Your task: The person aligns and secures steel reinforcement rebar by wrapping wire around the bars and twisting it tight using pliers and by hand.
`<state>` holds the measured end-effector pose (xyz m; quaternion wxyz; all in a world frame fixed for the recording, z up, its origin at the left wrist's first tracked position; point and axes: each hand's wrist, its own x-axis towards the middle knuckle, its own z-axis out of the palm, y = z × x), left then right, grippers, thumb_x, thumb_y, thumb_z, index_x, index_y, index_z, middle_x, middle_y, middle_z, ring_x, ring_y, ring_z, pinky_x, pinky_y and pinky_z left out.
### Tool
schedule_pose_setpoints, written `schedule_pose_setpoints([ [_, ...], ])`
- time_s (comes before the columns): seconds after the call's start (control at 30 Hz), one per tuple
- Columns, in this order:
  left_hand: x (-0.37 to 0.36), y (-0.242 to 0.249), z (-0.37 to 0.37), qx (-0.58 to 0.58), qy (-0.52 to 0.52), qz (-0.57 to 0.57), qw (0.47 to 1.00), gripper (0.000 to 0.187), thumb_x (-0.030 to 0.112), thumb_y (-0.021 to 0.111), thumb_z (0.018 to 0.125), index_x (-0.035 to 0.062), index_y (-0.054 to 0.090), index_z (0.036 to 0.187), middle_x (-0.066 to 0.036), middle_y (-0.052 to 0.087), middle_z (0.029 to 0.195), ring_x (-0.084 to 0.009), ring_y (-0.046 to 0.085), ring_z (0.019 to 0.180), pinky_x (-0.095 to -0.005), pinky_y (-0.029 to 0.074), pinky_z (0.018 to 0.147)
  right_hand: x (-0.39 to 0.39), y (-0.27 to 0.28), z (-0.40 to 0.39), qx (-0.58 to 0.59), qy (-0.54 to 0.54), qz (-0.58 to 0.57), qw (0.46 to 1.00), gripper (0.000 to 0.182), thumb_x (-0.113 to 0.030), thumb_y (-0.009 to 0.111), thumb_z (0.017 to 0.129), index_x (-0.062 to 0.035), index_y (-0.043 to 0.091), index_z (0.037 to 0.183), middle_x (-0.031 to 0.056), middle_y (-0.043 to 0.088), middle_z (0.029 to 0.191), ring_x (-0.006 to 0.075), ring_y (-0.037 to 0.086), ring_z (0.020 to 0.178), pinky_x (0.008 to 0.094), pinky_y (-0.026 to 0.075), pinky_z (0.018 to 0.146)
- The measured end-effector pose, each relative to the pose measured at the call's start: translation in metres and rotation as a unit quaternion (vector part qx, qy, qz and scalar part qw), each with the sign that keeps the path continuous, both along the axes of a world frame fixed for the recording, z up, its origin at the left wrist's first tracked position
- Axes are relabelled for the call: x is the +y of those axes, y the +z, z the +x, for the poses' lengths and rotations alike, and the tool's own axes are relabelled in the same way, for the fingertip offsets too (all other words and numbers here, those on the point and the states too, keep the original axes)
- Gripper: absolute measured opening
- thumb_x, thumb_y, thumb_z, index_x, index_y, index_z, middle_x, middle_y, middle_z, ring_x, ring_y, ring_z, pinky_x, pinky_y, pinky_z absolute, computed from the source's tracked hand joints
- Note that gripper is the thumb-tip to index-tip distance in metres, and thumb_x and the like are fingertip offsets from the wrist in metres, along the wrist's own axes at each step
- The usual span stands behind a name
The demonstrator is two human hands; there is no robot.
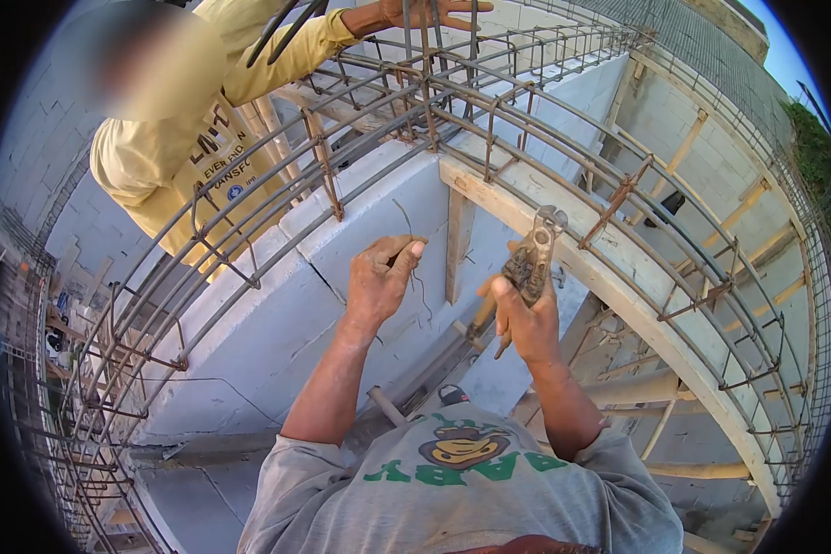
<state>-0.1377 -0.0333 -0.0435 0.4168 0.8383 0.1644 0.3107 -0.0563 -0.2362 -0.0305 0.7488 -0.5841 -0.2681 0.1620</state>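
My left hand (377,284) is raised in front of the white block wall, its fingers pinched on thin tie wire (419,292). Loose ends of the wire stick out above and below the fingertips. In my right hand (532,323) are end-cutting pincers (547,227), jaws pointing up and away from me. Dark, dirty material, which I cannot make out clearly, is bunched around the grip. Both hands are apart from the rebar cage (517,118) beyond them.
A co-worker in a yellow shirt (171,175) stands across the wall, with a hand (434,13) at the upright bars. White block wall (342,268) runs to the left, topped by long bars with stirrups. A wooden formwork board (619,277) curves to the right, timber props (702,471) below.
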Motion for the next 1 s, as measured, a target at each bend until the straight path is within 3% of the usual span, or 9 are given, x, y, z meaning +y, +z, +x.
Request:
schedule_pose_setpoints([
  [0.1, -0.006, 0.003, 0.003, -0.028, -0.025, -0.054, 0.998, 0.034, 0.034, 0.063, 0.095, 0.0024, 0.072, 0.103, -0.006, 0.067, 0.078, -0.0124, 0.063, 0.072, -0.0272, 0.051, 0.063, -0.023, 0.024, 0.004, 0.027, 0.023, -0.044, 0.998, 0.039, -0.023, 0.062, 0.094, 0.0061, 0.053, 0.117, 0.0086, 0.065, 0.074, 0.0056, 0.046, 0.042, 0.0209, 0.038, 0.039],
  [0.27, -0.006, -0.002, 0.012, -0.039, -0.053, -0.100, 0.993, 0.034, 0.034, 0.065, 0.094, 0.0013, 0.071, 0.104, -0.005, 0.067, 0.079, -0.0113, 0.064, 0.073, -0.0258, 0.051, 0.062, -0.078, 0.103, -0.007, -0.204, -0.149, 0.049, 0.966, 0.031, -0.022, 0.058, 0.096, 0.0047, 0.057, 0.112, 0.0152, 0.067, 0.088, 0.0066, 0.051, 0.050, 0.0196, 0.038, 0.042],
  [0.37, -0.009, -0.005, 0.016, -0.067, -0.060, -0.097, 0.991, 0.033, 0.033, 0.066, 0.094, 0.0010, 0.071, 0.103, -0.005, 0.067, 0.078, -0.0111, 0.063, 0.072, -0.0253, 0.050, 0.062, -0.116, 0.146, -0.001, -0.295, -0.256, 0.070, 0.918, 0.030, -0.020, 0.049, 0.101, 0.0064, 0.056, 0.114, 0.0195, 0.067, 0.094, 0.0087, 0.052, 0.051, 0.0212, 0.042, 0.045],
  [0.43, -0.016, -0.002, 0.022, -0.077, -0.087, -0.124, 0.985, 0.032, 0.032, 0.066, 0.094, 0.0008, 0.071, 0.103, -0.005, 0.066, 0.078, -0.0111, 0.062, 0.071, -0.0250, 0.049, 0.062, -0.138, 0.176, -0.001, -0.315, -0.308, 0.091, 0.893, 0.033, -0.022, 0.049, 0.102, 0.0075, 0.057, 0.114, 0.0202, 0.067, 0.093, 0.0095, 0.053, 0.053, 0.0218, 0.044, 0.049],
  [0.53, -0.022, 0.000, 0.027, -0.082, -0.112, -0.144, 0.980, 0.032, 0.031, 0.066, 0.093, 0.0006, 0.071, 0.102, -0.005, 0.066, 0.077, -0.0112, 0.061, 0.070, -0.0249, 0.048, 0.062, -0.163, 0.206, -0.011, -0.399, -0.419, 0.072, 0.813, 0.036, -0.026, 0.050, 0.102, 0.0074, 0.060, 0.110, 0.0183, 0.069, 0.092, 0.0104, 0.056, 0.056, 0.0220, 0.045, 0.052],
  [0.77, -0.031, 0.000, 0.036, -0.070, -0.128, -0.174, 0.974, 0.030, 0.029, 0.066, 0.093, -0.0005, 0.072, 0.097, -0.004, 0.064, 0.073, -0.0117, 0.059, 0.069, -0.0270, 0.048, 0.063, -0.205, 0.217, 0.012, -0.380, -0.610, -0.113, 0.686, 0.047, -0.048, 0.060, 0.094, -0.0028, 0.070, 0.096, 0.0026, 0.062, 0.066, 0.0072, 0.054, 0.062, 0.0241, 0.042, 0.060],
  [0.83, -0.036, 0.007, 0.035, -0.066, -0.131, -0.136, 0.980, 0.029, 0.029, 0.066, 0.092, 0.0013, 0.072, 0.097, -0.005, 0.065, 0.073, -0.0118, 0.060, 0.068, -0.0277, 0.049, 0.064, -0.230, 0.205, 0.037, -0.333, -0.618, -0.289, 0.651, 0.052, -0.053, 0.056, 0.094, -0.0035, 0.072, 0.096, 0.0045, 0.065, 0.070, 0.0126, 0.057, 0.066, 0.0308, 0.045, 0.063],
  [0.9, -0.037, 0.009, 0.036, -0.040, -0.137, -0.111, 0.984, 0.028, 0.030, 0.066, 0.092, 0.0034, 0.073, 0.097, -0.006, 0.066, 0.075, -0.0125, 0.061, 0.068, -0.0287, 0.049, 0.065, -0.226, 0.190, 0.049, -0.340, -0.617, -0.375, 0.603, 0.061, -0.059, 0.050, 0.094, -0.0012, 0.069, 0.092, 0.0108, 0.066, 0.075, 0.0243, 0.063, 0.075, 0.0391, 0.048, 0.072],
  [1.0, -0.035, 0.009, 0.034, -0.026, -0.124, -0.095, 0.987, 0.028, 0.031, 0.066, 0.091, 0.0043, 0.073, 0.097, -0.007, 0.067, 0.075, -0.0143, 0.062, 0.068, -0.0299, 0.049, 0.064, -0.237, 0.170, 0.073, -0.317, -0.552, -0.503, 0.585, 0.063, -0.061, 0.049, 0.094, -0.0008, 0.066, 0.090, 0.0152, 0.065, 0.075, 0.0294, 0.063, 0.075, 0.0404, 0.047, 0.071],
])
